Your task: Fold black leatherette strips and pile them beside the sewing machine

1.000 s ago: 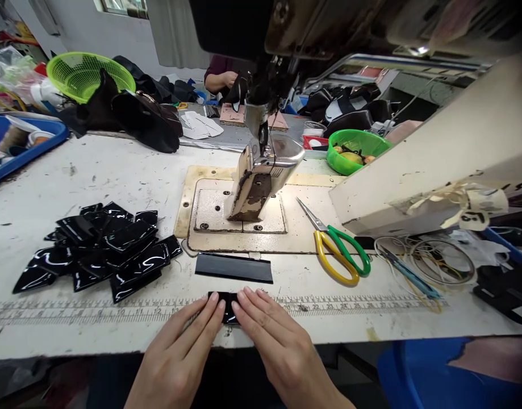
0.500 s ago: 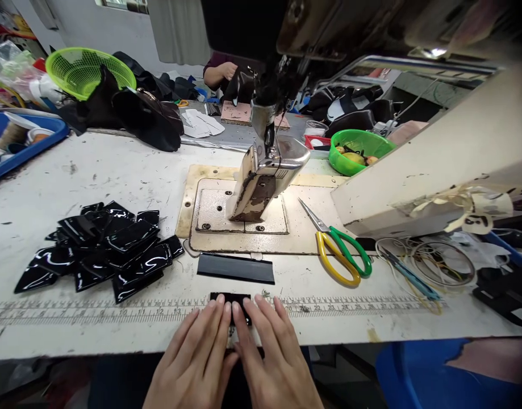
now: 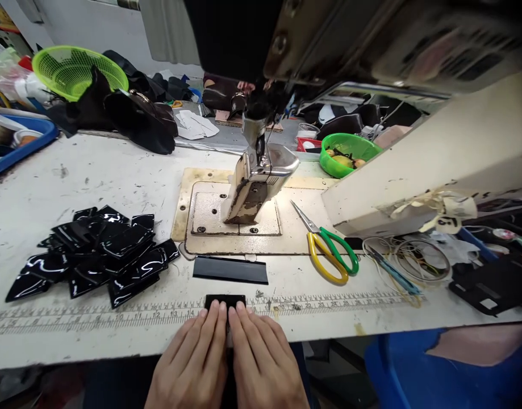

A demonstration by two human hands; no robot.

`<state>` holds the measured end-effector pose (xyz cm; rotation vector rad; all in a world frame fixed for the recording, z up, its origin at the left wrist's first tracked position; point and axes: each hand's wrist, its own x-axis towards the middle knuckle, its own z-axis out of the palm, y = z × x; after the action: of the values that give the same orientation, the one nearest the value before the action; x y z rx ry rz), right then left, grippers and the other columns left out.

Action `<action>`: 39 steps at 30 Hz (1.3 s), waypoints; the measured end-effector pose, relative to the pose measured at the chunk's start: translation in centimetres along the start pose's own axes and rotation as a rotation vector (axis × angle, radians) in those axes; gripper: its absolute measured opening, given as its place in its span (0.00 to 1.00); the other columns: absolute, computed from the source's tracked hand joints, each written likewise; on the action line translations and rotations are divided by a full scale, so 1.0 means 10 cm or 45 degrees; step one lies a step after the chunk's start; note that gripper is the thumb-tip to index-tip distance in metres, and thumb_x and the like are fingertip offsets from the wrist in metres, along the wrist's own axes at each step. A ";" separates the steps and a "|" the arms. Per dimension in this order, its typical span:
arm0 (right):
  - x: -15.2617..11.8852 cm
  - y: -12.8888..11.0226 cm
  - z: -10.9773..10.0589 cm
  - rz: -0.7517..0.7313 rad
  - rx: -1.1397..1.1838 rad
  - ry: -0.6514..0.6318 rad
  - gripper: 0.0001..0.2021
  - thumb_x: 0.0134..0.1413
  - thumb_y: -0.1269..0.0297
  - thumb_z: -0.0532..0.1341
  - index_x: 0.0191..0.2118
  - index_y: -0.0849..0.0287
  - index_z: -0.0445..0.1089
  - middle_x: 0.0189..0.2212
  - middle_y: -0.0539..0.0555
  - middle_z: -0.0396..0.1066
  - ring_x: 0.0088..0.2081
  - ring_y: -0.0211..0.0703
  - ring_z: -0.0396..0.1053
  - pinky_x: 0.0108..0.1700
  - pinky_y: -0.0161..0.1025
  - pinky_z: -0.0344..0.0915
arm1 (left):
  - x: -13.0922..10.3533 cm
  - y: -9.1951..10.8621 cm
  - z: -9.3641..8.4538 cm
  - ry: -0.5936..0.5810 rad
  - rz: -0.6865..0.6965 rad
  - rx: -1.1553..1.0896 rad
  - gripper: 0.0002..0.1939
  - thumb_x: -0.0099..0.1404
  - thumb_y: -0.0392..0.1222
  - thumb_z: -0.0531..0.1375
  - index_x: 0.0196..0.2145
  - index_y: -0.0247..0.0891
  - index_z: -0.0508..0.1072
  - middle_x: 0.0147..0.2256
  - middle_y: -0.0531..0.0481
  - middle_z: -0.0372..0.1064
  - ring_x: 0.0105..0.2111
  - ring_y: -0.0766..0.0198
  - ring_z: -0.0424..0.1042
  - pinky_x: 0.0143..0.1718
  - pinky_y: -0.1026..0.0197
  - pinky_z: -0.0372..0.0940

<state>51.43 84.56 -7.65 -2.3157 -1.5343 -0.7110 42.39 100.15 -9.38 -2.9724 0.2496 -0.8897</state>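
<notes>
My left hand (image 3: 195, 355) and my right hand (image 3: 263, 358) lie side by side at the table's front edge, fingers stretched out flat. Their fingertips press on a small black piece of material (image 3: 225, 299), whose far edge shows beyond them; the rest is hidden under the fingers. Just past it lies a flat dark strip (image 3: 230, 270) with a glossy long edge. To the left is a heap of shiny black patent pieces (image 3: 128, 238). Scissors (image 3: 335, 255) with one yellow and one green handle rest to the right, blades pointing away.
A post-bed sewing machine (image 3: 261, 182) rises behind the strip. A printed ruler scale (image 3: 320, 304) runs along the table front. Cords (image 3: 422, 258) and a teal-handled tool (image 3: 397, 272) lie at right. Beyond are green baskets (image 3: 350, 150), dark leather pieces (image 3: 145, 122) and another person's fingers (image 3: 246, 86).
The view has shifted slightly, moving most things left. My fingertips have drawn back a little on the black piece, baring more of its far edge. Across the table, brown leather now shows near the person's hand.
</notes>
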 end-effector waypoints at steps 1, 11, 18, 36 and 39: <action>0.04 0.02 -0.01 0.011 0.045 0.008 0.21 0.61 0.77 0.50 0.56 0.72 0.72 0.53 0.63 0.76 0.52 0.50 0.75 0.55 0.42 0.69 | 0.00 0.00 0.01 -0.002 -0.017 -0.016 0.24 0.64 0.29 0.58 0.57 0.20 0.70 0.59 0.32 0.69 0.60 0.50 0.67 0.66 0.51 0.55; 0.17 0.17 -0.10 0.326 0.603 -0.131 0.20 0.69 0.72 0.52 0.62 0.58 0.67 0.43 0.58 0.76 0.45 0.48 0.74 0.51 0.49 0.74 | 0.19 -0.15 -0.20 -0.196 -0.342 -0.422 0.29 0.64 0.36 0.53 0.63 0.34 0.64 0.55 0.41 0.72 0.46 0.54 0.70 0.48 0.51 0.67; 0.06 0.54 -0.15 0.477 0.667 0.119 0.18 0.69 0.72 0.54 0.60 0.52 0.68 0.49 0.56 0.75 0.52 0.47 0.72 0.51 0.44 0.75 | 0.19 -0.26 -0.27 -0.100 -0.138 -0.334 0.16 0.71 0.32 0.56 0.55 0.37 0.72 0.55 0.46 0.74 0.42 0.59 0.69 0.46 0.53 0.68; 0.27 0.72 -0.03 0.484 0.537 -0.045 0.06 0.67 0.69 0.56 0.46 0.54 0.68 0.38 0.54 0.72 0.42 0.49 0.70 0.47 0.48 0.71 | 0.59 -0.47 0.00 -0.121 -0.236 -0.180 0.15 0.74 0.34 0.49 0.52 0.35 0.71 0.50 0.41 0.75 0.52 0.53 0.74 0.58 0.42 0.66; 0.18 0.68 -0.08 0.494 0.605 -0.035 0.09 0.68 0.69 0.56 0.48 0.53 0.69 0.35 0.53 0.69 0.38 0.47 0.70 0.41 0.43 0.72 | 0.50 -0.34 -0.09 -0.160 -0.342 -0.210 0.11 0.74 0.35 0.50 0.46 0.38 0.72 0.43 0.46 0.74 0.43 0.58 0.75 0.54 0.46 0.68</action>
<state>58.05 82.87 -5.68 -2.1564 -1.0632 -0.1891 46.57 102.75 -5.66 -3.2545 -0.0869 -0.7288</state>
